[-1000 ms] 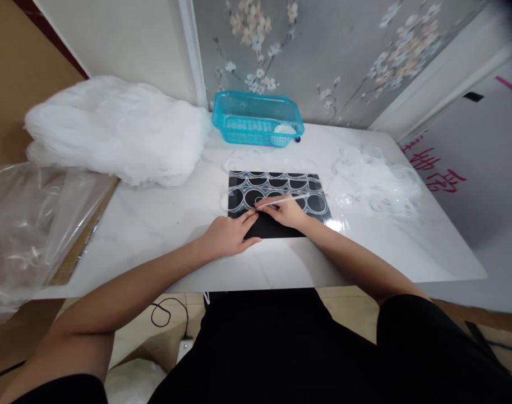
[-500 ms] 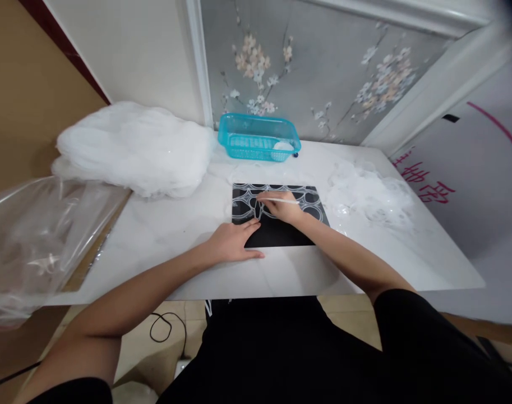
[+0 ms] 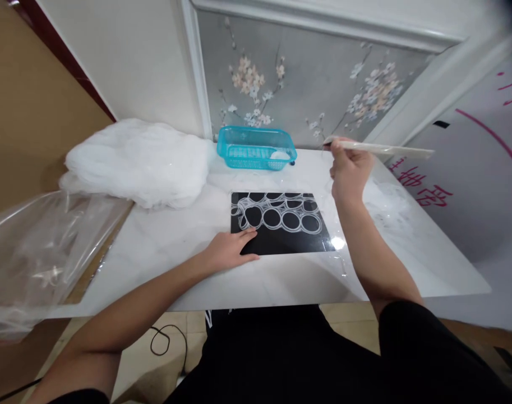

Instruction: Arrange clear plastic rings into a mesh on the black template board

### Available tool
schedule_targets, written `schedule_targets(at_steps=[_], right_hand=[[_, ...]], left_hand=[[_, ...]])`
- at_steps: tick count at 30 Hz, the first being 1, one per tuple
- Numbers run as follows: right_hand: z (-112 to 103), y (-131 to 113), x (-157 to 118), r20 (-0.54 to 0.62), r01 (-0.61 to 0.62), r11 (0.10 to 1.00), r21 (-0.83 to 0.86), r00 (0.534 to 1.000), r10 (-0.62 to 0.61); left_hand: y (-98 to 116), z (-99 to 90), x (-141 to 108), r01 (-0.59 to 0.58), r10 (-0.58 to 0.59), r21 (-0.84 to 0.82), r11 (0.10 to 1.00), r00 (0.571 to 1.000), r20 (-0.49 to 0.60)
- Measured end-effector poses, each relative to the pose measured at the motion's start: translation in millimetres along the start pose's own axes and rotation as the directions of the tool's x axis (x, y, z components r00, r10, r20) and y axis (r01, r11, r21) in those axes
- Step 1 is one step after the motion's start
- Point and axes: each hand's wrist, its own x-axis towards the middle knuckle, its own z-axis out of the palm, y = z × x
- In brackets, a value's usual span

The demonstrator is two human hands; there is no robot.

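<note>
A black sheet (image 3: 289,243) lies on the white table, with rows of clear-white rings (image 3: 272,219) on its upper part. My left hand (image 3: 234,247) rests at the sheet's left side, fingers spread, fingertips on the sheet near the lowest row of rings. Raised above the table to the right of the sheet is my right hand (image 3: 351,171), its fingers closed on a long, thin whitish stick (image 3: 390,149) with a dark tip. The tip points left, and something thin and clear seems to hang there, too small to make out.
A blue basket (image 3: 256,164) with a round white thing inside stands behind the sheet. A big white mesh pile (image 3: 142,160) sits at the back left, clear plastic (image 3: 28,247) at the left. Loose clear rings (image 3: 386,205) lie on the right.
My right hand has lifted off the sheet and moved up and right with the stick, uncovering the rings. My left hand stays on the sheet. The view has shifted slightly.
</note>
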Motion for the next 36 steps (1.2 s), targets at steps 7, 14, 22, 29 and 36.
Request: schedule_targets(at_steps=[7, 14, 22, 29, 36], right_hand=[[32, -44, -55, 0.141, -0.182, 0.886, 0.426, 0.981, 0.133], [15, -60, -62, 0.358, -0.356, 0.568, 0.742, 0.927, 0.114], [-3, -57, -62, 0.485, -0.481, 0.283, 0.83, 0.872, 0.059], [0, -54, -59, 0.587, -0.586, 0.088, 0.806, 0.81, 0.014], [1, -53, -58, 0.655, -0.653, 0.1, 0.751, 0.755, 0.007]], left_hand=[[9, -42.2, -1, -0.098, -0.156, -0.42, 0.902, 0.834, -0.53], [75, -126.6, 10, -0.277, -0.197, -0.674, 0.684, 0.821, -0.537], [106, -135.8, 17, -0.266, -0.283, -0.76, 0.594, 0.815, -0.506], [113, -138.9, 16, -0.322, -0.281, -0.827, 0.46, 0.831, -0.48], [96, -139.7, 18, -0.314, -0.272, -0.902, 0.296, 0.877, -0.395]])
